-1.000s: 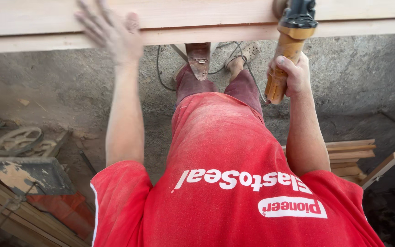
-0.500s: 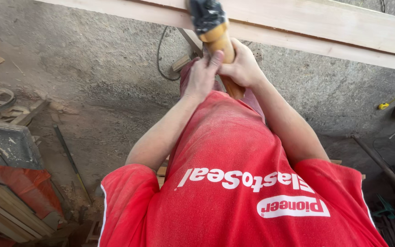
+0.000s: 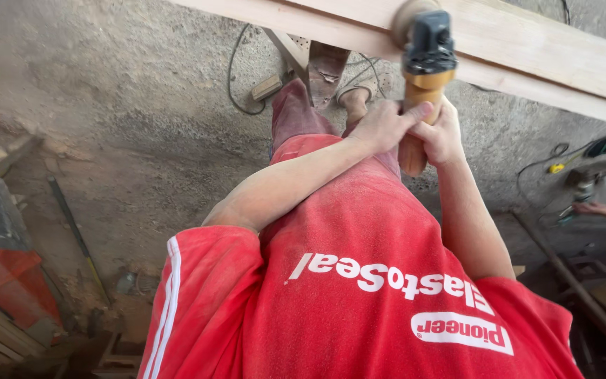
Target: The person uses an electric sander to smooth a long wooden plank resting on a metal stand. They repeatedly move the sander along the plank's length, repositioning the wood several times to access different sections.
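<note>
The angle grinder (image 3: 419,77) has a dark grey-blue head and an orange-tan body, set against a pale, cream-coloured wooden plank (image 3: 527,56). The T-shirt (image 3: 359,295) is bright red with white lettering and white stripes down the sleeve; the trousers (image 3: 296,116) are a dusty maroon. The concrete floor (image 3: 128,105) is mottled grey-brown, with a black cable (image 3: 236,77) looping over it

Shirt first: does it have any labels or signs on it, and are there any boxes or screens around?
Big lettering: across the middle of the red shirt, white block letters, seen upside down.
Badge: lower right on the shirt, white rounded oblong with red letters, also upside down.
Stripes: white lines down the left sleeve.
Packages, signs, screens: none in view.
</note>
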